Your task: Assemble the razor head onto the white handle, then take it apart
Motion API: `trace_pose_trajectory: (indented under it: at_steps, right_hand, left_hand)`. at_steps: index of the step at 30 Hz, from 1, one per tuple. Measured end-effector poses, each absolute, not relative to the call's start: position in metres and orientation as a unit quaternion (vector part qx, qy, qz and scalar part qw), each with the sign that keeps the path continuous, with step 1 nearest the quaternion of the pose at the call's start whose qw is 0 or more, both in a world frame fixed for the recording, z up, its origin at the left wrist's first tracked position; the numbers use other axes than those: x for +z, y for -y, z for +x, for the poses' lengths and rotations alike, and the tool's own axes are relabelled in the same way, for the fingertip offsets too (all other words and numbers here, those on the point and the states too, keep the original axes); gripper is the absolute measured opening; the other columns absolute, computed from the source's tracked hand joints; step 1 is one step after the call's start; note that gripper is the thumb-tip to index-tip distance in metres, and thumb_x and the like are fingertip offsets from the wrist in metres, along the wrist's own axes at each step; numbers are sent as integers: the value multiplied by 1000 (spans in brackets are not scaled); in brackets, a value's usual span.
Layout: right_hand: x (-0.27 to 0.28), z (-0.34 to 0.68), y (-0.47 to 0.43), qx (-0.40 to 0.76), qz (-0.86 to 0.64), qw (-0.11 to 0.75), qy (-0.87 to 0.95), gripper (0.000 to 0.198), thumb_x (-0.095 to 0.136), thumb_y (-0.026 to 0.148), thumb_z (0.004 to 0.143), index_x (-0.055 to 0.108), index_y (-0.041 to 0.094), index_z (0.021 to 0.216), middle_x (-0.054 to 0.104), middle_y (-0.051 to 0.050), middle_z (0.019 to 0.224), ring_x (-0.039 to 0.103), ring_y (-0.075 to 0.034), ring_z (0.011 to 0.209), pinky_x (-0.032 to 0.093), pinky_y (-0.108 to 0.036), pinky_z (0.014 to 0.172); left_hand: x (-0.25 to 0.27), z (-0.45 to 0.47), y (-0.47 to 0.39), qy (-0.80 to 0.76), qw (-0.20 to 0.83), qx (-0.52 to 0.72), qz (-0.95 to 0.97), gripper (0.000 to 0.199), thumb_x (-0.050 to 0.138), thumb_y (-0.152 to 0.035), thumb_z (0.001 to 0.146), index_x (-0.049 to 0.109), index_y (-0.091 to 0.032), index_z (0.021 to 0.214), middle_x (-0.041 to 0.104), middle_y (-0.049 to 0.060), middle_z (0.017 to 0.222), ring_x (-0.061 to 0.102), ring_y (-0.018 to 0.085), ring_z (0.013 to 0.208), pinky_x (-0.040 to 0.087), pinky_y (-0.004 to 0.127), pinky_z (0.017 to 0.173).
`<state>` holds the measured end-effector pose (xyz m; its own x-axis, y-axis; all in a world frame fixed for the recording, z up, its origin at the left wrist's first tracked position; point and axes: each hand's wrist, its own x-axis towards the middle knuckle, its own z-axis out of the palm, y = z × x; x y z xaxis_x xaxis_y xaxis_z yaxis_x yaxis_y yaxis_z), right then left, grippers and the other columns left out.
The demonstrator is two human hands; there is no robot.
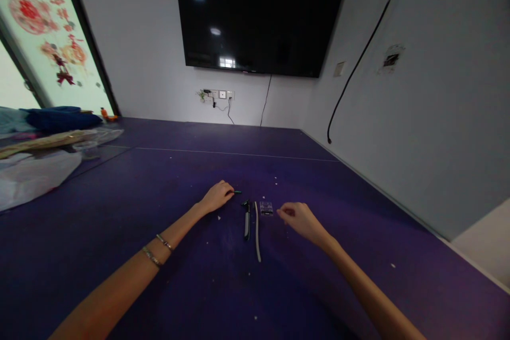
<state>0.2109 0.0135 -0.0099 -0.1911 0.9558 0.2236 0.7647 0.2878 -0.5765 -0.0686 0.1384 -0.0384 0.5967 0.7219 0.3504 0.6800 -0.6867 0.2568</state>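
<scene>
My left hand (217,196) is closed in a pinch on a small green piece (238,192), whose tip sticks out to the right; its kind is too small to tell. My right hand (297,215) has its fingers pinched together, and whatever may be between them cannot be made out. Just left of it lies a small clear plastic case (266,208). Between the hands a black and grey razor (247,221) lies lengthwise, its head at the far end. Beside the razor, a slim, slightly bent pale grey strip (257,234) points toward me.
The purple surface (187,292) carries scattered white crumbs. Bags and folded cloth, including a white bag (37,178) and dark blue cloth (59,118), lie at the left. A television (263,16) hangs on the back wall; a black cable (358,61) dangles at the right wall.
</scene>
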Motion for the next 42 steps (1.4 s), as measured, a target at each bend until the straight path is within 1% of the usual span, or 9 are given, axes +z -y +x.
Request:
trace_pose_trajectory:
  at_steps: [3,5,9,12,17,24,32,36,42]
  right_hand:
    - [-6,210,-13,147,-544,332,757,23,51,28,79,68,18,91,67,-4,75,59,-16,66,45,-26,63]
    - [-3,206,-12,122,-515,358,769,27,52,24,80,66,20,102,66,-6,89,60,-16,75,47,-29,70]
    - [2,195,-7,94,-469,368,797,36,49,20,82,59,27,116,59,-7,111,58,-17,91,50,-28,69]
    - [3,191,-5,82,-451,360,812,37,50,19,83,57,29,118,57,-6,114,57,-18,97,52,-28,69]
    - [2,192,-6,77,-411,367,831,27,49,17,84,63,25,106,63,-6,101,58,-18,94,51,-31,75]
    - [2,193,-7,102,-392,391,827,16,52,21,85,65,20,93,64,-6,87,59,-16,81,48,-28,69]
    - [-3,192,-11,150,-399,403,810,17,53,27,85,66,20,92,64,-6,86,60,-16,79,47,-24,59]
    - [-8,196,-17,165,-424,402,795,15,55,28,83,66,19,89,65,-5,85,61,-15,76,49,-26,63]
    - [-27,213,-43,148,-473,370,786,15,56,25,81,68,16,83,65,-5,81,62,-16,73,51,-27,63]
  left_hand:
    - [-24,-61,-128,-397,86,238,882,21,51,-24,83,67,-14,91,67,7,87,59,17,80,43,28,75]
    - [-12,-51,-116,-378,177,272,867,20,54,-25,80,68,-14,88,68,5,85,60,15,76,44,25,72]
    - [5,-28,-90,-341,308,263,849,19,58,-25,75,69,-13,83,69,4,78,61,15,71,44,25,68]
    - [6,-16,-78,-335,396,247,818,19,61,-26,72,70,-11,81,70,5,75,61,15,67,45,25,66]
    - [3,-13,-68,-316,501,244,768,18,62,-24,71,70,-11,80,70,7,77,62,16,72,46,28,73]
    - [4,-14,-64,-325,530,230,749,28,59,-37,77,69,-11,74,69,8,72,61,15,67,45,28,68]
    - [12,-12,-60,-326,436,218,810,29,51,-31,82,67,-12,68,67,5,66,58,14,64,42,24,63]
    - [7,-13,-63,-339,426,238,804,29,47,-30,84,68,-12,74,68,5,71,58,14,67,43,25,66]
    - [0,-22,-68,-385,477,293,734,29,48,-31,83,67,-11,90,68,7,81,59,13,67,46,25,66]
